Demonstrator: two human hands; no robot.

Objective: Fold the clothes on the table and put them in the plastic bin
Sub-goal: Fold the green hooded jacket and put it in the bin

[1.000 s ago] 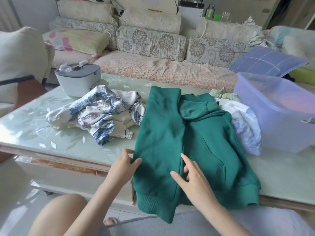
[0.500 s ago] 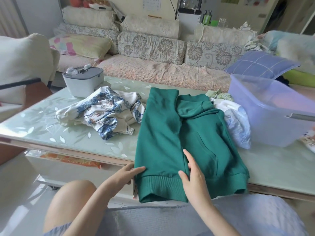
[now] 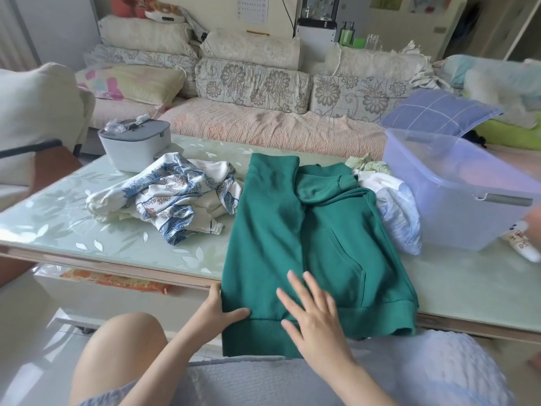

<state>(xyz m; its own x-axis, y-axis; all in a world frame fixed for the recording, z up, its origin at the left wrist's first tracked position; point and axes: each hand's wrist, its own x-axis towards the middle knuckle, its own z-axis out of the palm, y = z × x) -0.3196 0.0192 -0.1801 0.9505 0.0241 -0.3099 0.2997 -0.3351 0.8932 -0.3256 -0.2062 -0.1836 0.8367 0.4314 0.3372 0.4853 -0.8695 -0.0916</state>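
Note:
A green hoodie [image 3: 310,238] lies on the glass table [image 3: 58,227], its sleeves folded in and its ribbed hem hanging over the near edge. My left hand [image 3: 219,313] grips the hoodie's left edge near the hem, thumb on top of the cloth. Flat on the lower middle of the hoodie lies my right hand [image 3: 313,320], its fingers spread. A crumpled blue-and-white patterned garment [image 3: 175,200] sits left of the hoodie. A translucent lavender plastic bin [image 3: 456,197] stands at the right, and I cannot make out what is inside it.
White and pale-blue clothes [image 3: 395,212] are heaped between the hoodie and the bin. A grey lidded box [image 3: 134,148] stands at the table's far left. A sofa [image 3: 263,124] runs behind the table. A white patterned object [image 3: 521,244] lies by the bin's near right corner.
My right hand turned from edge-on along the hoodie's middle to flat with fingers spread. My left hand slid down the left edge to the hem. The hoodie sits further onto the table.

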